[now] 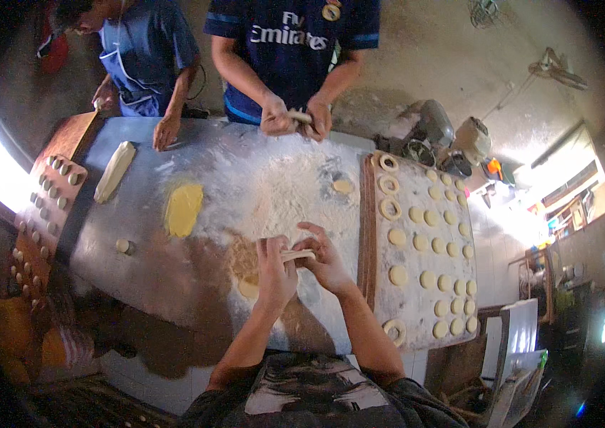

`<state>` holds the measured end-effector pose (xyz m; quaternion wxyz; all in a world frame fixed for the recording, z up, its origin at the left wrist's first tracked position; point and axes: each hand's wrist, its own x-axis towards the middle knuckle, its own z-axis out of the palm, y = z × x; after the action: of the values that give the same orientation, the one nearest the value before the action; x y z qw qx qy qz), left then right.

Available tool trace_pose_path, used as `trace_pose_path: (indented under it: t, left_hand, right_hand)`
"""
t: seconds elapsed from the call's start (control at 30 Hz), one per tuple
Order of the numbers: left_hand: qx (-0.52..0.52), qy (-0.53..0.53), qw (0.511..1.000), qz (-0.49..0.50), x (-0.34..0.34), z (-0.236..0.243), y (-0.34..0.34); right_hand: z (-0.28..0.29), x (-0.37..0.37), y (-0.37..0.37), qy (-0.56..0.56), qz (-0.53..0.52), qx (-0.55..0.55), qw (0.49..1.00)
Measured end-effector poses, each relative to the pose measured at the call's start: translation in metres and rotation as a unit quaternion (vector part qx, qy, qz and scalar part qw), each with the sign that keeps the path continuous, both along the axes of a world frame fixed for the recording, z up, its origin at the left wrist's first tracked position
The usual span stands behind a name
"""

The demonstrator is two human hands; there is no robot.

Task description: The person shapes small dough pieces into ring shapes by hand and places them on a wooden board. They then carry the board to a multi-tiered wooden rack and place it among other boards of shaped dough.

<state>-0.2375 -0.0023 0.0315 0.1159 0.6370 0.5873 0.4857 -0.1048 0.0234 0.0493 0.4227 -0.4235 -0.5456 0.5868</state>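
Around me, away from my work

Across from me stands a person in a dark navy short-sleeved shirt (288,71); to their side, another person in a blue shirt and apron (145,64). Ahead to my right, a grey rounded container (436,123) sits near a dark open bucket (456,165) by the wall; behind me on the right stands a pale, flat-backed chair (521,335).

I count one dough piece (298,255) in my two hands (277,278). Also four rings (381,208), one dough log (114,171), one yellow slab (184,210), two co-workers (288,64).
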Motion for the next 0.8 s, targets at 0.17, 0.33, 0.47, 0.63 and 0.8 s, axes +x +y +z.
trace_pose_path:
  t: [0.17,0.33,0.47,0.63,0.8]
  left_hand:
    - [-0.033,-0.535,0.814,-0.222,0.031,0.005,-0.016]
    - [-0.01,-0.572,0.764,-0.3,0.059,0.01,-0.03]
    - [0.059,-0.129,0.98,-0.14,0.097,0.008,-0.038]
    - [-0.096,-0.211,0.956,-0.177,0.139,0.0,-0.059]
    - [-0.117,-0.182,0.959,-0.182,0.189,0.019,-0.071]
  right_hand:
    - [-0.002,0.052,-0.017,0.401,0.092,-0.144,0.9]
    - [0.018,0.06,-0.045,-0.2,-0.017,0.062,0.978]
    - [0.052,0.09,-0.066,0.369,-0.01,-0.133,0.92]
    - [0.027,0.136,-0.081,0.145,-0.036,-0.071,0.986]
    - [0.011,0.185,-0.101,0.341,-0.057,-0.053,0.937]
